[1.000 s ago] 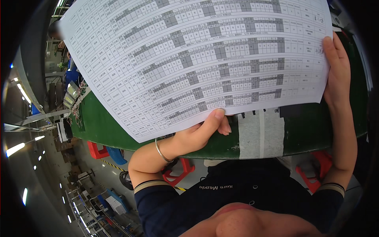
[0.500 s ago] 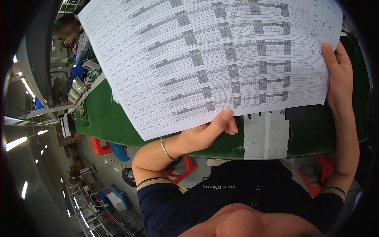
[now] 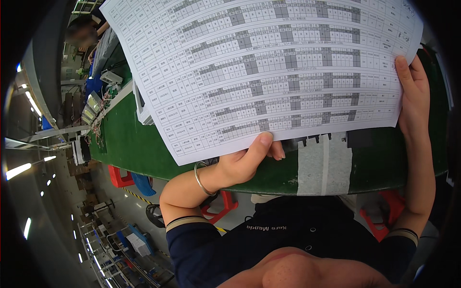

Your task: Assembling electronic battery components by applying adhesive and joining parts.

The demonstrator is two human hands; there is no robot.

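A large white sheet of paper (image 3: 288, 67), printed with rows of tables and grey-shaded cells, is held up over the green tabletop. My left hand (image 3: 247, 161) pinches its lower edge, thumb on the printed face and the other fingers behind. At the right edge my right hand (image 3: 414, 96) grips the sheet, its thumb in front and fingers wrapped behind. A metal bangle (image 3: 204, 178) circles my left wrist. The paper hides much of the table beyond it. Handwritten marks show near its upper right corner.
On the green table (image 3: 129, 139) are a grey taped strip (image 3: 324, 165) and a flat black piece (image 3: 360, 139). White items (image 3: 144, 115) peek out behind the paper's left edge. Devices with wires (image 3: 93, 110) stand at far left, near another person (image 3: 86, 33). Red stools (image 3: 223, 204) are below.
The sheet has shifted slightly right and its lower left corner has risen a little. My left hand has moved slightly left along its lower edge. More of the white items shows behind it.
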